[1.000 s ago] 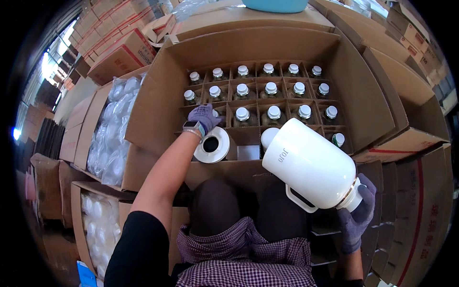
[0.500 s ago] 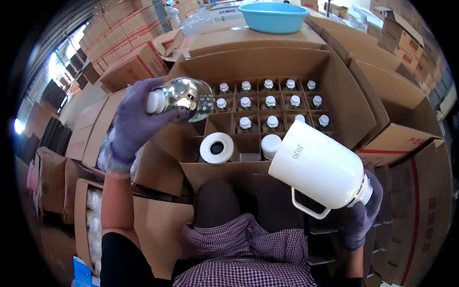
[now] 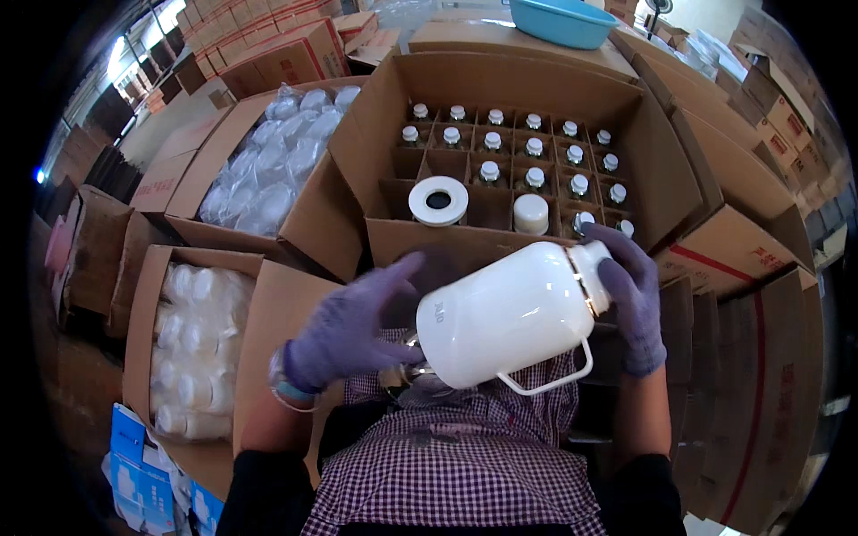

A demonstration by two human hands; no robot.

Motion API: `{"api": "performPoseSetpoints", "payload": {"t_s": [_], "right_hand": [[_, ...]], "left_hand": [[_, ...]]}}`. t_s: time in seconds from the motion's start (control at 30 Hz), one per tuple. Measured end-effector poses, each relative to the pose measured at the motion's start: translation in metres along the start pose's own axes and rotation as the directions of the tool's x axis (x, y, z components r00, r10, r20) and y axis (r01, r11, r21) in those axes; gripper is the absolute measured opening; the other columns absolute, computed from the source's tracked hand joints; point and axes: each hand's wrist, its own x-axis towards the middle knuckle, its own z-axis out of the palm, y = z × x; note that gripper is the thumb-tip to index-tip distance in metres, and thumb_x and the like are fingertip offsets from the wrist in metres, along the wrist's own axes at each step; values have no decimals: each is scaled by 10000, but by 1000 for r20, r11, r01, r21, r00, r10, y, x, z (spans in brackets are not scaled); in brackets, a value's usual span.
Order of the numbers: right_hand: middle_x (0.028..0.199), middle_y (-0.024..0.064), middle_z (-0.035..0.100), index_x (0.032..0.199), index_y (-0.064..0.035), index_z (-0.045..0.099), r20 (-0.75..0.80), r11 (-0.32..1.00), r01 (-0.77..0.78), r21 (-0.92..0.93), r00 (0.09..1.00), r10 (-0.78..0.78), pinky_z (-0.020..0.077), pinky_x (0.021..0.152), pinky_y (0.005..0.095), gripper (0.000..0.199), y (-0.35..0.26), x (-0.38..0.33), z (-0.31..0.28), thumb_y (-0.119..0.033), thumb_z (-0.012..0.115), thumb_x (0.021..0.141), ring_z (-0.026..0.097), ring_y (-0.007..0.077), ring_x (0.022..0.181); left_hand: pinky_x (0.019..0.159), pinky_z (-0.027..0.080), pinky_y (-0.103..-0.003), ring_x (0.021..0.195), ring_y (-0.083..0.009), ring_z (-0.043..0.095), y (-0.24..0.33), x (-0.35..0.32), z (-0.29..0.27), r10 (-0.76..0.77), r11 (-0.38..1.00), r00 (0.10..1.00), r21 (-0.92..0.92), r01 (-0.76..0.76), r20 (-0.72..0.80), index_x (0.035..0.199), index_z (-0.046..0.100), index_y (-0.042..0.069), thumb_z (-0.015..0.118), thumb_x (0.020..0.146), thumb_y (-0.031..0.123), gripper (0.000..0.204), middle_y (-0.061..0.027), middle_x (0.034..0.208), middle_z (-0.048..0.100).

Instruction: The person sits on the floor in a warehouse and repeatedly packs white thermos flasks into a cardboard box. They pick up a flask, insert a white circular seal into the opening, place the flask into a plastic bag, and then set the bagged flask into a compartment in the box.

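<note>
Entry: white handled jug, held at the neck over the lap

Nearest me, as I log it remotely: one checked apron (image 3: pixel 447 478), across the lap.

One silvery flask (image 3: pixel 429 384), above the apron, partly hidden by the jug and left hand.

One left hand (image 3: pixel 349 330), purple-grey glove, fingers spread well apart beside the flask and the jug's wide end. I see nothing clasped; whether a fingertip touches the flask, I cannot tell.

One white jug (image 3: pixel 514 313), tilted, wide end lower left, gold-banded neck upper right, handle beneath.

One right hand (image 3: pixel 633 295), matching glove, fingers closed around the jug's neck.

One carton (image 3: pixel 136 339), left, containing wrapped white pieces (image 3: pixel 201 335); blue printed packaging (image 3: pixel 143 473) alongside.

One divided carton (image 3: pixel 527 79), beyond the jug. In its near row: a white ring-shaped part (image 3: pixel 439 217) with dark centre, and a white rounded cap (image 3: pixel 530 214). Further in, rows of white-capped bottles (image 3: pixel 492 141), each in its compartment.

One open carton (image 3: pixel 237 243), left of that, filled with bagged clear pieces (image 3: pixel 268 179).

Farther: one blue basin (image 3: pixel 563 22); stacked boxes (image 3: pixel 259 31), upper left.
</note>
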Motion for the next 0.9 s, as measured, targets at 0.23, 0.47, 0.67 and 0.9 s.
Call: {"api": "performPoseSetpoints", "payload": {"t_s": [0.23,0.47,0.67,0.9], "right_hand": [[1088,85,708,1161,-5,699,37,983,-150,-108,987,154,509,902,301,295,75,-29,50,-173,640,927,646,154,993],[1103,103,697,1190,10,671,-62,945,-271,182,956,286,504,914,306,317,77,-37,30,-189,580,961,641,174,1011],[1133,146,648,1230,-20,652,-75,834,426,-351,875,-479,509,946,395,508,-14,-44,39,-229,730,774,647,282,1030],[1095,82,630,1336,-118,596,252,675,713,-191,700,-668,473,842,416,742,-60,-44,71,-440,832,711,602,267,931]], "left_hand": [[871,540,-370,980,-271,699,-71,-57,38,-243,970,809,132,203,535,1305,637,74,841,769,427,674,-170,1099,722],[1001,478,-375,1160,-234,592,-74,-38,106,-68,888,988,-460,-4,-140,1283,510,13,842,803,240,626,-129,1238,588],[1130,419,-456,1337,-312,511,-66,-12,91,-218,94,972,-989,110,88,1514,319,45,745,908,154,749,-198,1457,494],[1134,414,-463,1344,-317,503,-41,-7,93,67,-284,930,-886,366,362,1521,314,48,722,921,185,739,-197,1470,483]]}}
